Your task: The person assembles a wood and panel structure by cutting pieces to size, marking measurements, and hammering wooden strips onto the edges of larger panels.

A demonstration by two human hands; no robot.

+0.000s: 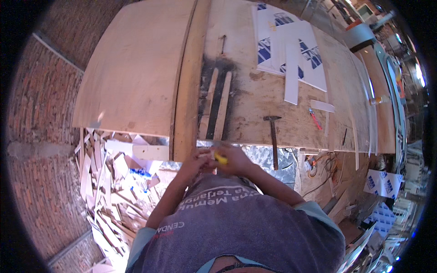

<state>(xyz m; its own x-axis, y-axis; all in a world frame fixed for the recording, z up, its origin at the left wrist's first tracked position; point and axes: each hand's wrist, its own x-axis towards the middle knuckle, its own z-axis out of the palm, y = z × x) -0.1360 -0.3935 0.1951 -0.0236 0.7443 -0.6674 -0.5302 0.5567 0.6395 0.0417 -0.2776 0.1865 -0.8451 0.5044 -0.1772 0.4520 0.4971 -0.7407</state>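
Both of my hands are close together at the bench's near edge, in front of my body. My right hand [234, 159] is closed around a small yellow object [221, 158]; its kind is hidden by the fingers and blur. My left hand [196, 164] is beside it with bent fingers pinched together, and what they hold is too small to make out. Just beyond the hands, two narrow wooden slats [222, 107] lie over a dark stained patch of the workbench [252, 102]. To the right, a hammer [273, 141] lies with its handle sticking out over the near edge.
A long wooden beam [187, 86] runs away from me, beside a large plywood sheet [132, 68]. White sheets with blue print [268, 50], a white strip [292, 73] and a red-handled tool [315, 119] lie right. Offcuts [109, 182] pile up on the left floor by a brick wall [41, 104].
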